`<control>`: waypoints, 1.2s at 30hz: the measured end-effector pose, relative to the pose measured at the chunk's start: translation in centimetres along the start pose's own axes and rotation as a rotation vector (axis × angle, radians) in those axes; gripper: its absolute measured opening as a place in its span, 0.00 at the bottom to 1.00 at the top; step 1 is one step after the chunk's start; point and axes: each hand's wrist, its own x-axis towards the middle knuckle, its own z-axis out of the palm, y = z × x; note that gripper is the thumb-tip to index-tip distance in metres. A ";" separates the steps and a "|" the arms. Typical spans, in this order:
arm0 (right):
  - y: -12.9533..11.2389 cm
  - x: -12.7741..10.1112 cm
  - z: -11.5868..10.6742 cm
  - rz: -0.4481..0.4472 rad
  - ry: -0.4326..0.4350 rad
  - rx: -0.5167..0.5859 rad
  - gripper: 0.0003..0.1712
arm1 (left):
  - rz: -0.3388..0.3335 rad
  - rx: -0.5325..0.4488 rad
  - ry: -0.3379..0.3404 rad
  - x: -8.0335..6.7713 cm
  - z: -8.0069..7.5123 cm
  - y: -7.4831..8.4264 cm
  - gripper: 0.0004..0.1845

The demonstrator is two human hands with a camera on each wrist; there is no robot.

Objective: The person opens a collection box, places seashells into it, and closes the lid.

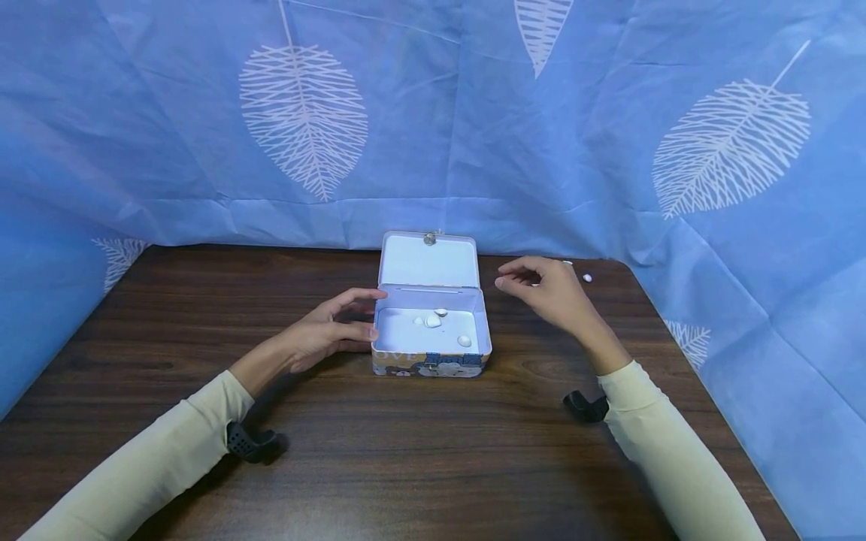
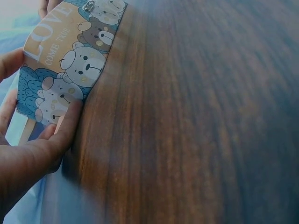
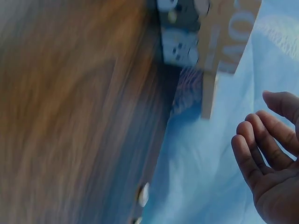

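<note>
Four or so pale shells (image 1: 433,321) lie in the open tin (image 1: 431,342) mid-tabletop (image 1: 406,451), the left hand (image 1: 325,334) gripping its left wall. The right hand (image 1: 549,289) hovers loose and empty; two more shells (image 1: 586,278) sit just beyond, likely needing a pinch.

Right wrist view is motion-blurred: tin box (image 3: 205,28) print smeared, its top cut off by the upper edge. Right hand (image 3: 268,154) cut off at the right and bottom edges, thumb out of view. Two pale bits (image 3: 144,193) on the table edge below the box are too blurred to identify. Left wrist view: left hand (image 2: 32,149) cut off at the left edge, box interior hidden. Head view: white pieces (image 1: 433,321) inside the box too small to tell; same for the specks (image 1: 586,277) right of the box, behind the right hand.
</note>
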 end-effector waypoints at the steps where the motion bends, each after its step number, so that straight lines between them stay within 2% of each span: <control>1: 0.4 0.1 -0.2 0.006 0.003 -0.012 0.18 | 0.002 -0.001 0.000 0.0 0.0 0.0 0.43; 7: 3.0 0.8 -1.3 0.062 -0.006 -0.061 0.21 | 0.004 -0.007 0.001 -0.1 0.1 0.0 0.43; 12: 5.4 1.4 -1.8 0.143 -0.038 -0.097 0.24 | 0.001 0.001 0.003 -0.1 0.1 0.0 0.42; 21: 8.3 2.4 -2.3 0.306 -0.110 -0.066 0.32 | 0.009 0.007 -0.003 -0.1 0.1 0.1 0.42; 25: 9.2 2.8 -2.1 0.336 -0.134 -0.084 0.31 | 0.005 0.001 -0.006 -0.1 0.1 0.2 0.42; 36: 10.0 4.1 -1.9 0.345 -0.203 -0.145 0.36 | 0.007 0.002 0.001 -0.1 0.0 0.1 0.42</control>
